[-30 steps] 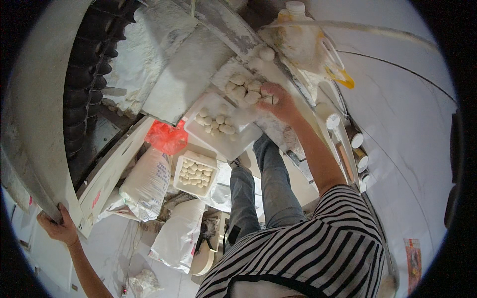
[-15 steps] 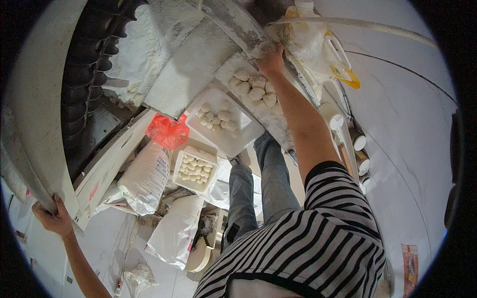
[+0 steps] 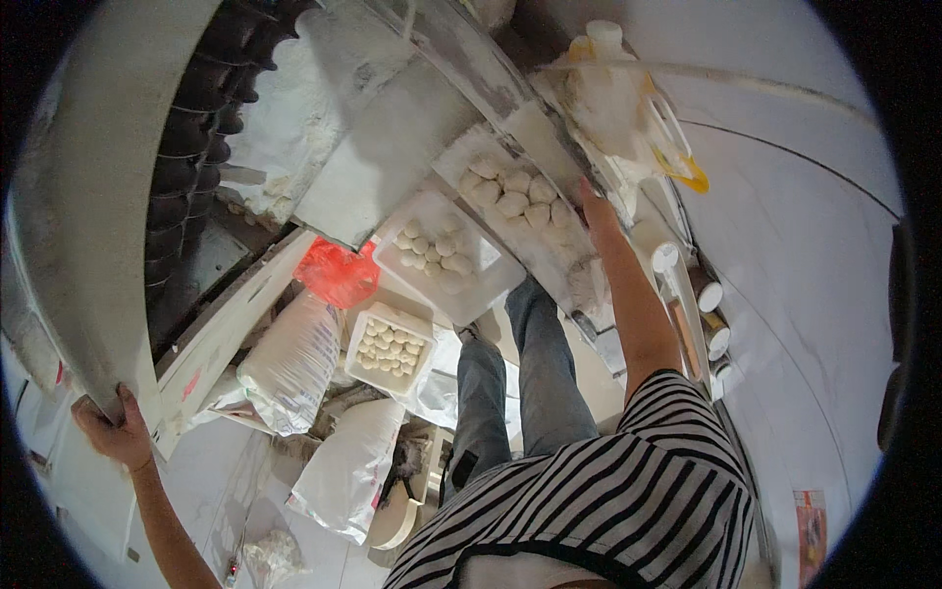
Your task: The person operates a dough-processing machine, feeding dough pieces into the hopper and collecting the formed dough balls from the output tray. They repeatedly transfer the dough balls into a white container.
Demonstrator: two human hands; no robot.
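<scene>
At the far left, my left hand [image 3: 113, 432] is closed around the lower corner of a large pale curved panel [image 3: 88, 226]. Behind that panel runs a black ribbed part [image 3: 191, 147] of a flour-dusted machine. My right hand [image 3: 601, 211] is at the near end of a long, floury grey panel [image 3: 530, 123], its fingers curled on the edge and partly hidden behind it. Several dough pieces [image 3: 512, 203] lie on a floured surface left of this hand. Nearer my legs, a white tray [image 3: 500, 285] holds more dough balls [image 3: 432, 250].
A smaller white tub [image 3: 363, 378] of dough balls stands below the tray, beside a red plastic bag [image 3: 336, 273]. White sacks [image 3: 289, 363] lean at the lower left. A clear jug with a yellow handle [image 3: 628, 108] is at the upper right. Loose flour [image 3: 285, 118] covers the machine bed.
My right hand has moved nearer and to the right, down to the long panel's near end. My left hand keeps its hold on the curved panel; the whole view has shifted slightly.
</scene>
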